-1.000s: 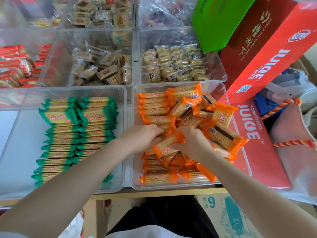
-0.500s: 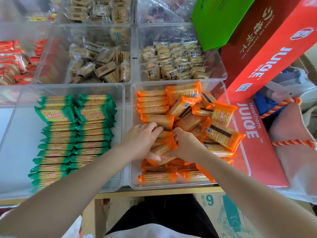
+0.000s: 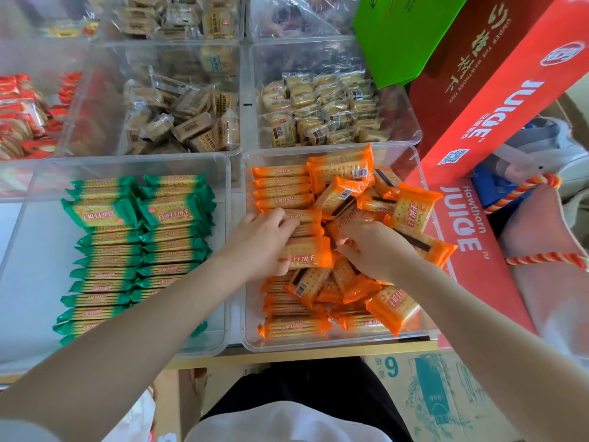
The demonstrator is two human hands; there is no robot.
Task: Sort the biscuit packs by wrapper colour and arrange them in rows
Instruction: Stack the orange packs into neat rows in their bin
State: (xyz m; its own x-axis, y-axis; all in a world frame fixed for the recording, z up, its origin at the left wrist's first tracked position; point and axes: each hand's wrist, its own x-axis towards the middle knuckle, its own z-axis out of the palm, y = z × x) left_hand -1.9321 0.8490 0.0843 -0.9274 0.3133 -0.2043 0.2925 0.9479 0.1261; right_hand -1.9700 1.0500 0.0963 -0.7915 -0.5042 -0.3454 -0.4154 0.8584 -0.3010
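In the near right bin: loose and ranked orange packs (image 3: 411, 208) are shown together inside the clear tub (image 3: 414, 161).
Left hand (image 3: 258, 247): an orange pack (image 3: 304, 253) is gripped along its left edge, fingers curled over the stack behind it.
Right hand (image 3: 376, 247): fingers are curled down among the heaped packs; whether one is actually pinched cannot be told.
Finished column: flat orange packs are seen stacked edge-on along the tub's left side, far end and near end alike.
Reference row: green packs (image 3: 108, 215) are laid in two tidy columns in the neighbouring tub (image 3: 223, 161).
Advised technique: the held pack is best turned label-up, squared against the column, and pressed flat before release.
Risk: the heap at right is likely to slide into the row if disturbed.
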